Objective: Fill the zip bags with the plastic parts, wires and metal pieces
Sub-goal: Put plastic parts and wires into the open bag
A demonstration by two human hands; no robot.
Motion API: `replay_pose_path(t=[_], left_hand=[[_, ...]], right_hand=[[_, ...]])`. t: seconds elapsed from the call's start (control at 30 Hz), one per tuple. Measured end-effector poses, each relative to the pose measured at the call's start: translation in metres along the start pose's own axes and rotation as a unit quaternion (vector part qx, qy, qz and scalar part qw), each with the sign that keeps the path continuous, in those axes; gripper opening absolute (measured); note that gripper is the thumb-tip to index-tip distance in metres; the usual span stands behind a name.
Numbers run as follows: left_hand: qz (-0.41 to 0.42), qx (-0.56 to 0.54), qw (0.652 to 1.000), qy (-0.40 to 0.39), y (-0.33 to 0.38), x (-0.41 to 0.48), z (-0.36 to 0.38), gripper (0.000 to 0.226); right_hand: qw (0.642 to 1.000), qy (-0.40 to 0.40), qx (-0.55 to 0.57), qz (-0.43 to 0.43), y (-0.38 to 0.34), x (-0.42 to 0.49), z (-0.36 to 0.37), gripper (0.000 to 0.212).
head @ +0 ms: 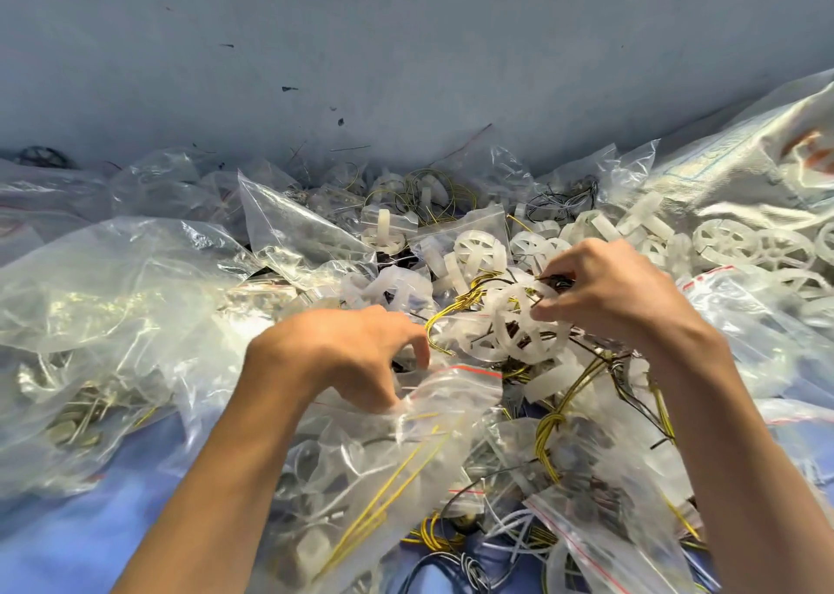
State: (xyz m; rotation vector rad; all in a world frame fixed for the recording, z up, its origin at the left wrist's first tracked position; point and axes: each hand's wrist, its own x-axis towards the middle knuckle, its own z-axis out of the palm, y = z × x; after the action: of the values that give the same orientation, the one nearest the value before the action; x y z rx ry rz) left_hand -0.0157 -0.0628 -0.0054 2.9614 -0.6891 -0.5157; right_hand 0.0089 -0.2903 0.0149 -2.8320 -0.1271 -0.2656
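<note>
My right hand [604, 295] pinches a white spoked wheel [501, 323] mid-frame. Left hand [343, 354], fingers curled, grips the zip bag [451, 390] just below.

A white woven sack [744, 174] lies on the grey surface [406, 52].

The left hand [356, 354] and the right hand [604, 291] are both showing bare. Behind each hand a bare forearm is running back to the lower edge. The left forearm [234, 480] is looking slim and smooth, and the right forearm [744, 435] is showing faint tendon lines just behind the wrist.
</note>
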Motion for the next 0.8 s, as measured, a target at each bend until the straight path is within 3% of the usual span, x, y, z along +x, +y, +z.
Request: replay_pose_path(t=[0.43, 0.57, 0.7, 0.8], left_hand=[[-0.011, 0.035, 0.998, -0.047, 0.011, 0.019, 0.019, 0.036], [-0.032, 0.001, 0.998, -0.062, 0.008, 0.011, 0.009, 0.055], [-0.094, 0.017, 0.995, -0.041, -0.007, 0.001, -0.005, 0.071], [-0.115, 0.02, 0.992, -0.055, -0.012, 0.002, -0.003, 0.07]], right_hand=[[1.0, -0.005, 0.004, -0.002, 0.004, -0.001, -0.002, 0.022], [1.0, -0.015, -0.02, -0.012, 0.003, -0.002, -0.003, 0.017], [0.992, -0.082, -0.028, -0.091, -0.002, -0.005, -0.002, 0.023], [0.967, -0.194, -0.019, -0.164, -0.008, -0.008, -0.001, 0.026]])
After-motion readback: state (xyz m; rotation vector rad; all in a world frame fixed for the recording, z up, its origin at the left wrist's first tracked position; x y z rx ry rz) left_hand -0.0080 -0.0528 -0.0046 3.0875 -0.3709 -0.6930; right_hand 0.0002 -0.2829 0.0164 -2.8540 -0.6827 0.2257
